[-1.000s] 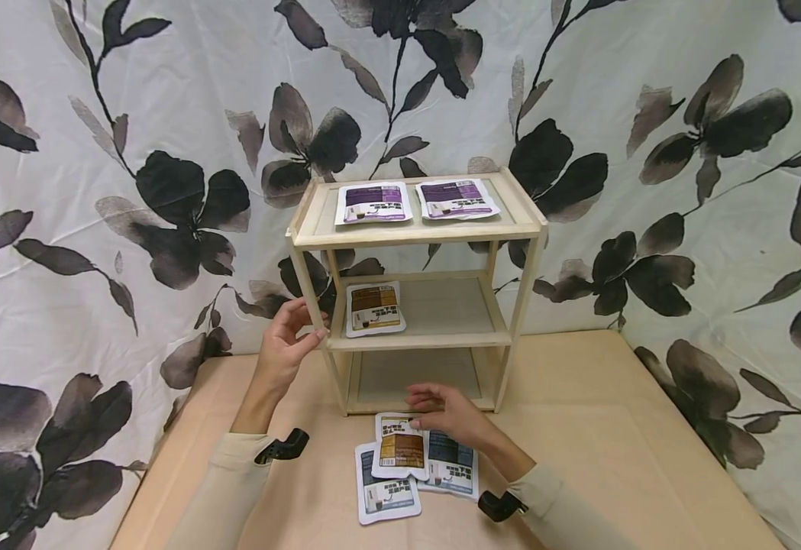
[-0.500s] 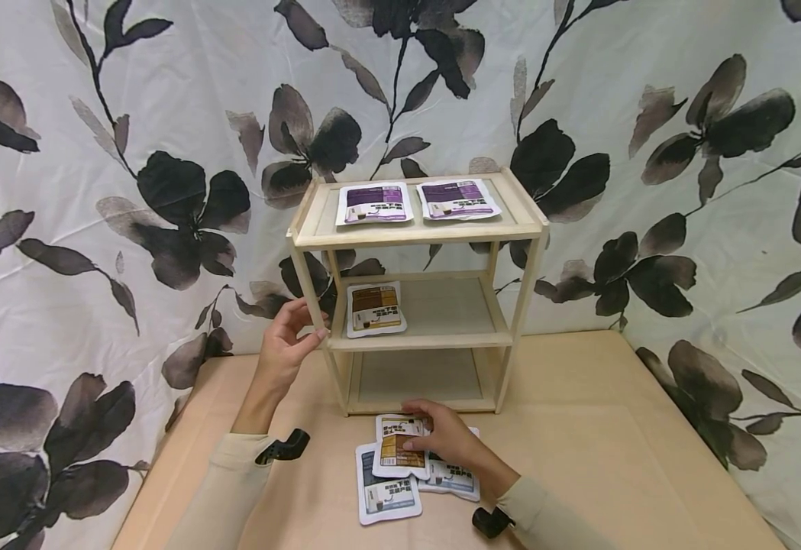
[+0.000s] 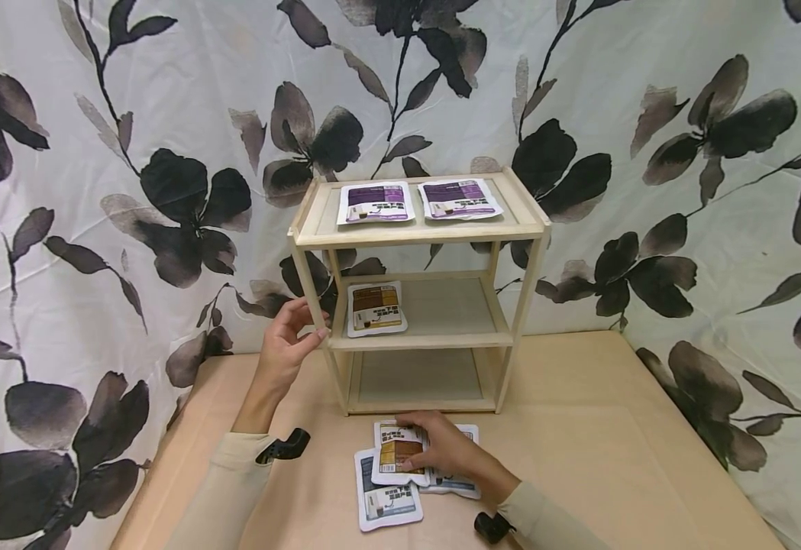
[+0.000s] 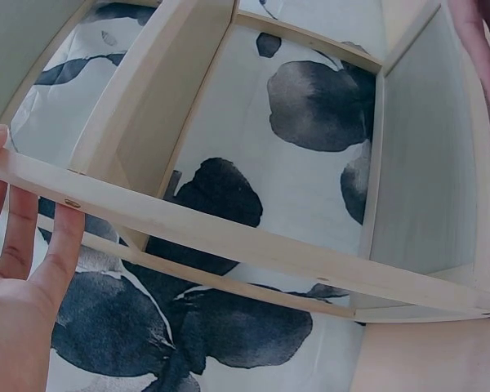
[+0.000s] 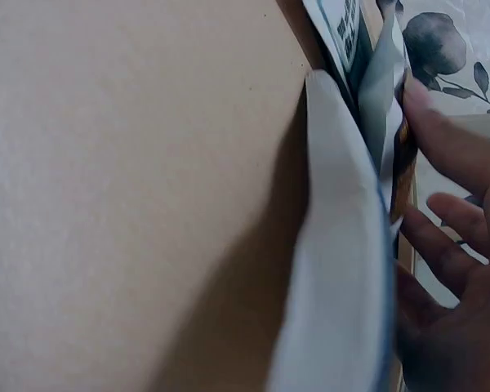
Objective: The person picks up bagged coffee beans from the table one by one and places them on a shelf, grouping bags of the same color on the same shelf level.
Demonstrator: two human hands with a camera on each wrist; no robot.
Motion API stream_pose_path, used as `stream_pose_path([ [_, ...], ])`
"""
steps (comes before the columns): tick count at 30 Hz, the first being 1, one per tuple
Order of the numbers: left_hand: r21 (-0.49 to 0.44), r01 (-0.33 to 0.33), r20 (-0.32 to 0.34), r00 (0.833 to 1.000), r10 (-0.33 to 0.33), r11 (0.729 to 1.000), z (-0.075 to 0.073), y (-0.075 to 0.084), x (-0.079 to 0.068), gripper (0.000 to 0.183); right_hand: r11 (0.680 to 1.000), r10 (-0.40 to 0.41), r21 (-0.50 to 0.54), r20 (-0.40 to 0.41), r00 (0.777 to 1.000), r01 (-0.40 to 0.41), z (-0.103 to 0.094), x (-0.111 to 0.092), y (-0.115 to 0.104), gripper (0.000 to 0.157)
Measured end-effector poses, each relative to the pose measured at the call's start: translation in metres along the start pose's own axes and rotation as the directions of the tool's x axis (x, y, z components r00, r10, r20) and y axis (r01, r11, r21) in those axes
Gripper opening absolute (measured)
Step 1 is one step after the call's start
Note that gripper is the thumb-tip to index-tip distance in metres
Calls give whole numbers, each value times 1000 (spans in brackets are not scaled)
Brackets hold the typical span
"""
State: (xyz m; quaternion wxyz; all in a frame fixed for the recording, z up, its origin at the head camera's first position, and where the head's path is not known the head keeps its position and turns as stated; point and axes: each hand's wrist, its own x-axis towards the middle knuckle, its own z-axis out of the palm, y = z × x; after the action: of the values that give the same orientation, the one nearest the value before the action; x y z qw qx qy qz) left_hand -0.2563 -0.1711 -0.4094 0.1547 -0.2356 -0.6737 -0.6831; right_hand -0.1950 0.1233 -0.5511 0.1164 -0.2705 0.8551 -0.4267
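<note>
My left hand point(image 3: 283, 344) holds the left front post of a small three-tier wooden shelf point(image 3: 417, 341), thumb in front and fingers behind; the left wrist view shows this hand point(image 4: 24, 269) at the post point(image 4: 196, 216). In front of the shelf, my right hand point(image 3: 451, 451) grips a brown-and-white pouch point(image 3: 393, 454) by its right side. That pouch overlaps two blue-and-white pouches, one at the lower left point(image 3: 392, 504) and one at the right point(image 3: 465, 487), partly hidden by the hand. From the right wrist, the thumb presses on the brown pouch point(image 5: 404, 175).
Two purple-and-white pouches, left point(image 3: 376, 204) and right point(image 3: 460, 198), lie on the top tier. Another brown pouch point(image 3: 376, 309) is at the left of the middle tier. A floral cloth point(image 3: 647, 252) hangs behind the tan table point(image 3: 599, 443).
My right hand has come down onto the brown pouch and taken hold of it. The pouch has shifted slightly toward me. My left hand stays at the post.
</note>
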Motion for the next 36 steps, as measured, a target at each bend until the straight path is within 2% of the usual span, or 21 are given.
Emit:
stream_pose_path([
  [10,-6,-2,13,1000,2,1000,0,-1,0,50,996,14,-91,40,999,-11,-2,-9,-3,87],
  [18,-8,-6,3,1000,6,1000,1,-1,0,51,983,-76,-165,8,997,76,-2,-10,0,90],
  [22,-10,-6,-1,1000,6,1000,1,-1,0,51,991,-96,-93,-25,995,93,-5,-10,-1,82],
  [26,-12,-10,3,1000,11,1000,1,-1,1,50,998,-38,43,-54,998,40,-9,-11,-1,67],
  [30,-11,-12,3,1000,12,1000,1,-1,1,49,993,-1,118,-59,998,8,-9,-13,1,57],
  [36,-21,-10,-3,1000,10,1000,2,0,-1,49,980,-23,196,-52,998,33,-3,-16,4,31],
])
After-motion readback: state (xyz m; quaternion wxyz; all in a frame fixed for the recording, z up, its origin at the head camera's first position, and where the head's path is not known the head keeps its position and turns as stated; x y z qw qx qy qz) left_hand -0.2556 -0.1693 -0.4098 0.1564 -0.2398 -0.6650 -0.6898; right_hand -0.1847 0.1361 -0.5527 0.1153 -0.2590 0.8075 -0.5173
